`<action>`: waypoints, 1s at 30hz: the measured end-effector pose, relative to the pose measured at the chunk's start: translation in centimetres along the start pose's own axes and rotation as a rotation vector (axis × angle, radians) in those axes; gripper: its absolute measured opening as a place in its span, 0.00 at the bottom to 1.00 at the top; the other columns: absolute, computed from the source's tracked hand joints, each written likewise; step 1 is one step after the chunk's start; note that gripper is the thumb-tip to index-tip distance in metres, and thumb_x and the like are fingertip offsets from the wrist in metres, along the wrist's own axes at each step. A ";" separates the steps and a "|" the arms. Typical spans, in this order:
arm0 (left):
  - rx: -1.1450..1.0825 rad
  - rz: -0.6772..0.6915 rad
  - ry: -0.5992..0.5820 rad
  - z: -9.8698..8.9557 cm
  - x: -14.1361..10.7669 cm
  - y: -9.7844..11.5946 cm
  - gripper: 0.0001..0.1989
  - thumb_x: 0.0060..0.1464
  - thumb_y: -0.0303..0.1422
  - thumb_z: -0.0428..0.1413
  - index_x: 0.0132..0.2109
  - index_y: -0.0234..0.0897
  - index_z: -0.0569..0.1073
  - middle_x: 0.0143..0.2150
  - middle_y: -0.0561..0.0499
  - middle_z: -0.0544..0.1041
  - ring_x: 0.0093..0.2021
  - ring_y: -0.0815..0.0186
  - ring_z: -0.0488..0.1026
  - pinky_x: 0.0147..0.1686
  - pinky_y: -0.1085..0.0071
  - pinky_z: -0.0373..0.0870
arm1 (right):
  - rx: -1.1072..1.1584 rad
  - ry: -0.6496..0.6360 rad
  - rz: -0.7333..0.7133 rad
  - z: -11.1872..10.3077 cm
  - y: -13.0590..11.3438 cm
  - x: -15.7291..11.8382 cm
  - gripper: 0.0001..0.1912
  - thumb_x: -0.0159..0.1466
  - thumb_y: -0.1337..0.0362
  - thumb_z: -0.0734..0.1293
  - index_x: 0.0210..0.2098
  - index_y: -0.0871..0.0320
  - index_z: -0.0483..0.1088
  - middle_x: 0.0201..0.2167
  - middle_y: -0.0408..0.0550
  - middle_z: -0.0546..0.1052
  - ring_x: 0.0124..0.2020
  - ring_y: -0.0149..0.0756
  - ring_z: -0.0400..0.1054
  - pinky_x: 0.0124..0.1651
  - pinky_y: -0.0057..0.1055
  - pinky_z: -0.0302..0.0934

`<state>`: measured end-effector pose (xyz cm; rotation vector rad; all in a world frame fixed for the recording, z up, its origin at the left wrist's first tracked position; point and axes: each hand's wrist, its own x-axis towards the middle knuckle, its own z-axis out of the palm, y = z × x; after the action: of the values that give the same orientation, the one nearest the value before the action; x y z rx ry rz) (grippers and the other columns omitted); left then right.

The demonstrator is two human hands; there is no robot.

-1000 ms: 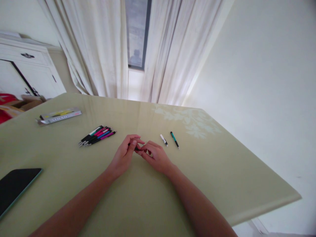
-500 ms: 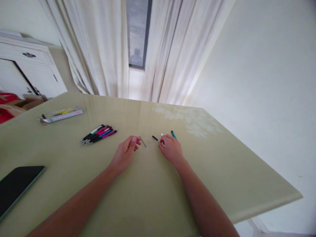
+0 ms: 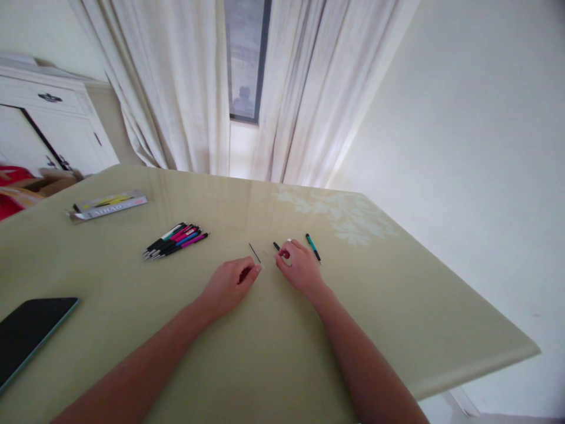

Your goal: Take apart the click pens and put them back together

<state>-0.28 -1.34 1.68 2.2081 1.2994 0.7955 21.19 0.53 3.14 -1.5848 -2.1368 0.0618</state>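
A thin dark pen refill (image 3: 255,252) lies slanted on the table, its lower end at the fingertips of my left hand (image 3: 229,287). The thumb and forefinger of that hand are pinched together there. My right hand (image 3: 301,266) is curled, thumb and forefinger brought together in a loop. Just behind those fingertips a black pen part (image 3: 276,246) shows, mostly covered by the hand. Whether the fingers grip it is hard to see. A small white piece (image 3: 289,240) peeks out above the knuckles. To the right of this hand lies a teal and black pen (image 3: 313,247).
Several coloured pens (image 3: 176,240) lie in a bundle left of my hands. Farther back is an opened pen box (image 3: 110,205). A dark tablet-like device (image 3: 37,330) rests at the left on the pale green table (image 3: 282,353). Curtains and a wall stand beyond.
My left hand has moved down and turned over, its fingertips now at the refill's lower end. My right hand has shifted slightly left and down, uncovering more of the teal pen.
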 end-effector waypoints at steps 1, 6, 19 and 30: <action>0.082 0.021 -0.049 0.1 -0.1 0.2 0.20 0.68 0.43 0.46 0.30 0.39 0.68 0.25 0.53 0.71 0.26 0.65 0.66 0.28 0.69 0.56 | 0.051 -0.016 -0.055 0.1 -0.4 -0.1 0.04 0.67 0.64 0.67 0.35 0.57 0.70 0.34 0.45 0.73 0.36 0.34 0.67 0.41 0.30 0.58; 0.339 0.099 -0.260 0.4 -0.6 0.7 0.13 0.62 0.34 0.49 0.31 0.39 0.73 0.31 0.49 0.79 0.30 0.60 0.74 0.31 0.68 0.57 | 0.101 -0.179 -0.336 0.4 -2.3 -0.8 0.02 0.67 0.67 0.65 0.36 0.57 0.70 0.35 0.45 0.73 0.38 0.34 0.66 0.41 0.29 0.56; 0.310 0.121 -0.251 0.2 -0.8 0.8 0.13 0.63 0.34 0.49 0.32 0.39 0.74 0.32 0.49 0.80 0.32 0.59 0.76 0.32 0.67 0.60 | 0.068 -0.214 -0.332 0.4 -2.4 -1.0 0.01 0.66 0.68 0.67 0.36 0.56 0.71 0.34 0.44 0.74 0.36 0.33 0.66 0.39 0.28 0.55; 0.301 0.232 0.031 1.9 -0.4 -1.4 0.23 0.66 0.29 0.46 0.66 0.37 0.66 0.66 0.42 0.70 0.65 0.55 0.66 0.63 0.55 0.60 | -0.114 -0.004 -0.274 1.9 -1.0 -0.5 0.16 0.71 0.70 0.61 0.55 0.54 0.72 0.49 0.52 0.77 0.52 0.44 0.67 0.59 0.42 0.57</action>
<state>-0.03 -1.27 -0.70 2.6311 1.2614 0.7605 19.65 0.23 1.59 -1.3363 -2.3766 -0.1486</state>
